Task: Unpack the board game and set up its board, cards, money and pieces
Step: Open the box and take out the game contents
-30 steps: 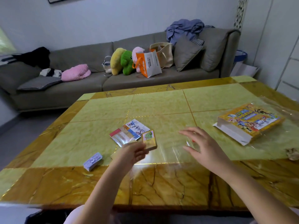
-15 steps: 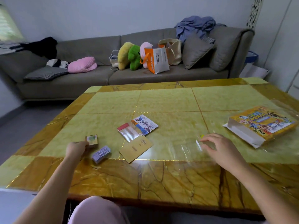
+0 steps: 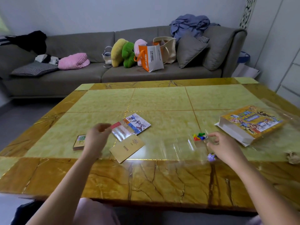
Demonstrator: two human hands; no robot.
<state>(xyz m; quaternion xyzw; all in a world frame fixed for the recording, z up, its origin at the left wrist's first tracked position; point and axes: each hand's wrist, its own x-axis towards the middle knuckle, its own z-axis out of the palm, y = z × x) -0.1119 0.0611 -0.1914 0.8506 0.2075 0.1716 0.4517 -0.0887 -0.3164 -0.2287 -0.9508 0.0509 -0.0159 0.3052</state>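
Note:
My left hand (image 3: 97, 138) hovers blurred over the table's near left with loosely curled fingers and nothing in it. Just to its left lies a small green-faced card deck (image 3: 79, 142). A gold envelope (image 3: 127, 147) and a plastic-wrapped printed pack (image 3: 131, 125) lie in the middle. My right hand (image 3: 222, 146) pinches a clear plastic bag (image 3: 186, 143) that holds small coloured pieces (image 3: 198, 137). A purple die (image 3: 211, 157) sits under that hand. The yellow game box (image 3: 251, 124) lies open-ended at the right.
The yellow and brown marble table (image 3: 162, 101) fills the view. A crumpled paper ball (image 3: 293, 157) sits at its right edge. Clear wrapping (image 3: 280, 106) lies behind the box. A grey sofa (image 3: 90, 72) with cushions, plush toys and bags stands beyond.
My left hand has let go of the green-faced deck on the left and drawn back toward the middle. My right hand now shows coloured pieces in the clear bag.

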